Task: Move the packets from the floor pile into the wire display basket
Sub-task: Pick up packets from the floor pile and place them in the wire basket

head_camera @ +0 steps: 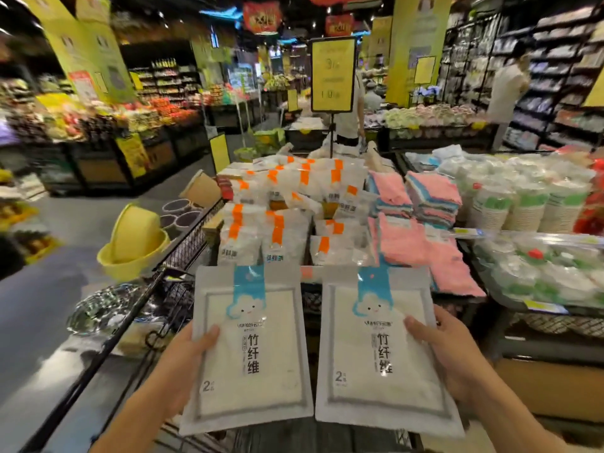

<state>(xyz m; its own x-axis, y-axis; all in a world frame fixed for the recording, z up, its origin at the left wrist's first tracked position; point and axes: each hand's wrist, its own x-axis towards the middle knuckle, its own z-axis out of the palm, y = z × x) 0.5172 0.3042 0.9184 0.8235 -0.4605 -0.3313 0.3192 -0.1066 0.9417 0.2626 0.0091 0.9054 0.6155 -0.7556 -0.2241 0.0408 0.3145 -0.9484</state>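
Left hand [192, 348], right hand [438, 348] gripping.

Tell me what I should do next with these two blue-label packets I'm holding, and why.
Probably carry both forward and lay them in the wire basket, near the orange-label packets. Your left hand grips one blue-label packet and your right hand grips the other; both are held in front of the basket, not yet in it.
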